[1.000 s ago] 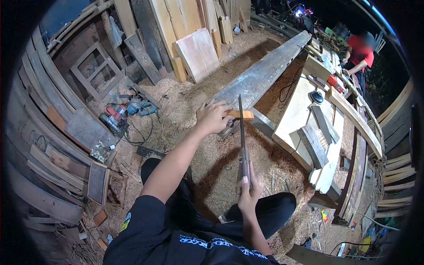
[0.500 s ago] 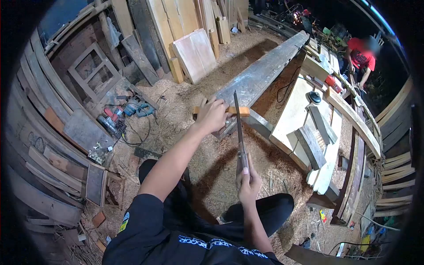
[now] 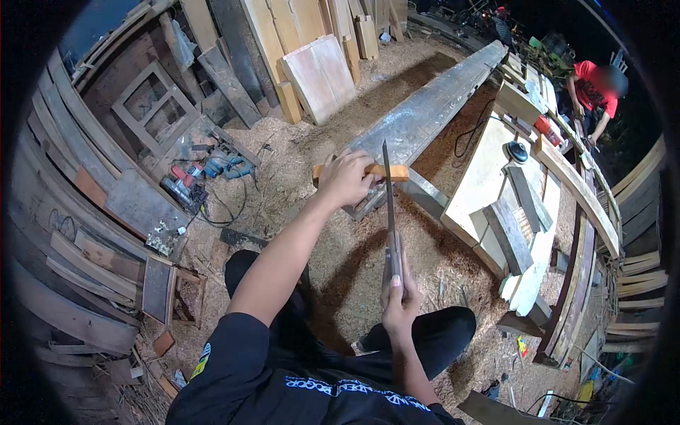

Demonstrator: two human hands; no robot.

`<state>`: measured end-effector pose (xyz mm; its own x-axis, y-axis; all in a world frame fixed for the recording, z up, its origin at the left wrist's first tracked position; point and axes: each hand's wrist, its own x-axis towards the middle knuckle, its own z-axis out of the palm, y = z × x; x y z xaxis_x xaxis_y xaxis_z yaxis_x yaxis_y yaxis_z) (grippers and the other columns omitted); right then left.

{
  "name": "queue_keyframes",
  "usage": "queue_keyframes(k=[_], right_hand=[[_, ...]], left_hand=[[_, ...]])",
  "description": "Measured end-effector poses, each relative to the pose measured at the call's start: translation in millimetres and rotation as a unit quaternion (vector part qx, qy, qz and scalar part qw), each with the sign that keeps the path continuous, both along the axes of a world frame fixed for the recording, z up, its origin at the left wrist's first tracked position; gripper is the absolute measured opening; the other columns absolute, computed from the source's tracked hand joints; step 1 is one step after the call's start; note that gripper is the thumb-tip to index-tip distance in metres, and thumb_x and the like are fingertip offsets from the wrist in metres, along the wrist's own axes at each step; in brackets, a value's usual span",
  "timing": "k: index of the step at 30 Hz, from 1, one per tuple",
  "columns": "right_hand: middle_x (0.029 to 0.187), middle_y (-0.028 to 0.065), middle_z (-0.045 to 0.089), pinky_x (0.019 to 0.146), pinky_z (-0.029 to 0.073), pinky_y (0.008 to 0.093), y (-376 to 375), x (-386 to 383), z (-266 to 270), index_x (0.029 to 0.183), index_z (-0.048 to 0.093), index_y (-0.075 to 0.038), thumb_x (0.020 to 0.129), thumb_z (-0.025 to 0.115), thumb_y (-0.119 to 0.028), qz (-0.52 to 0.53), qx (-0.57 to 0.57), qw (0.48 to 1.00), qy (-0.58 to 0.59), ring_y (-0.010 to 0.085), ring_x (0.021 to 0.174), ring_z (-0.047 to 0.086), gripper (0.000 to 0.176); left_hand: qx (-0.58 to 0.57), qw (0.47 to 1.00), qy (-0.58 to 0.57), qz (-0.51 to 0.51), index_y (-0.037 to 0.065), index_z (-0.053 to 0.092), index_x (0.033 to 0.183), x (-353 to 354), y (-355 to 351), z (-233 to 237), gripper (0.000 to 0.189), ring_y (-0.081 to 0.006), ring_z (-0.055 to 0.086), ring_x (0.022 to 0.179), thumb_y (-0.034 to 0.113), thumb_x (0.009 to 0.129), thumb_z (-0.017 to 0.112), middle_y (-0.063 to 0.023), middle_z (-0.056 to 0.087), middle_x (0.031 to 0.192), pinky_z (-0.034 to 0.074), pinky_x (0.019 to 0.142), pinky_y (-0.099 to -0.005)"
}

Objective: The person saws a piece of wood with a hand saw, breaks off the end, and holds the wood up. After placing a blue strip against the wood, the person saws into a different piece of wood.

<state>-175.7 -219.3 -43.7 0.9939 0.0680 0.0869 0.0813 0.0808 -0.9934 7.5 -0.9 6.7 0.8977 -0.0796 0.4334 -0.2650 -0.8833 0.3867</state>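
On the beam end: a wood strip (image 3: 397,172) is lying crosswise over the near end of a long grey beam (image 3: 432,106), with its right end sticking out past the fingers.
Left hand: the left hand (image 3: 347,177) is pressing down on the strip, fingers curled over its top and closed on it, pinning it to the beam.
Right hand: the right hand (image 3: 398,301) is wrapping tight around the handle of a handsaw (image 3: 389,205), thumb lying up along the handle.
Saw line: the blade is standing on edge, pointing away from the body and crossing the strip just right of the left fingers. Cannot tell if the teeth are biting in.
Strip handling: it is looking light, dry and stiff. It is probably prone to skating on the beam, so it is calling for firm downward pressure beside the cut, with fingers clear of the blade. Being thin, it may be splintering at the cut's end.
Saw handling: the blade is looking thin and springy, so it is best taken by the handle only.
Floor: sawdust (image 3: 425,269) is covering the ground; power tools (image 3: 212,170) with cables are lying well to the left.
Right side: a pale bench (image 3: 489,163) is carrying loose boards; a person in a red shirt (image 3: 591,85) is working far off.
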Motion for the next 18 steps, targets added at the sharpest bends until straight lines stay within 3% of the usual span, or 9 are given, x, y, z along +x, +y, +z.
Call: queue_keyframes(k=[4,8,10,12,15,18], right_hand=[[0.076,-0.0076,0.053,0.051,0.033,0.0203,-12,-14,-10,0.157,0.042,-0.004,0.107,0.049,-0.013,0.003,0.029,1.0,0.008,0.0006,0.057,0.041,0.051],[0.078,-0.0055,0.053,0.054,0.035,0.02,-4,14,9,0.154,0.046,-0.002,0.108,0.051,-0.017,-0.006,-0.035,0.999,0.003,0.0007,0.06,0.041,0.049],[0.079,-0.0051,0.053,0.055,0.035,0.02,15,36,11,0.154,0.046,-0.001,0.108,0.051,-0.017,-0.015,-0.012,1.0,-0.01,0.0008,0.062,0.042,0.048],[0.082,-0.004,0.056,0.059,0.038,0.0199,24,45,-4,0.153,0.046,0.001,0.108,0.051,-0.018,-0.03,-0.009,0.999,-0.025,0.0009,0.069,0.046,0.048],[0.08,-0.0044,0.056,0.056,0.037,0.0199,8,33,-45,0.154,0.045,0.0,0.108,0.05,-0.017,-0.046,-0.051,0.994,-0.088,0.0007,0.064,0.046,0.049],[0.078,-0.0049,0.056,0.052,0.035,0.0199,-13,-20,-51,0.155,0.043,-0.001,0.108,0.05,-0.017,-0.011,0.039,0.999,0.02,0.0004,0.059,0.044,0.05]], left_hand=[[-0.036,0.998,0.049,0.018,0.007,0.075,0.103,-2,-3,4,0.026,-0.0344,0.065,0.105,0.028,0.087,0.074,-0.0098,0.069,0.104,0.051,0.087,-0.047],[-0.045,0.999,0.006,-0.015,0.004,0.076,0.1,1,0,-4,0.025,-0.0356,0.066,0.098,0.024,0.085,0.076,-0.0123,0.068,0.098,0.051,0.083,-0.0467],[-0.046,0.999,-0.013,-0.02,0.003,0.076,0.099,2,1,-4,0.025,-0.0359,0.066,0.096,0.023,0.085,0.077,-0.013,0.068,0.097,0.051,0.082,-0.0467],[-0.059,0.998,0.009,-0.03,0.002,0.075,0.1,4,2,-5,0.025,-0.0363,0.065,0.096,0.022,0.085,0.077,-0.013,0.067,0.096,0.051,0.084,-0.0459],[-0.082,0.997,-0.003,-0.015,0.002,0.075,0.1,10,4,-12,0.026,-0.0354,0.064,0.1,0.022,0.084,0.077,-0.0117,0.068,0.097,0.051,0.087,-0.0448],[-0.063,0.997,0.052,-0.014,0.004,0.075,0.1,10,5,-7,0.025,-0.0337,0.064,0.104,0.022,0.083,0.076,-0.0101,0.068,0.097,0.051,0.089,-0.0442]])
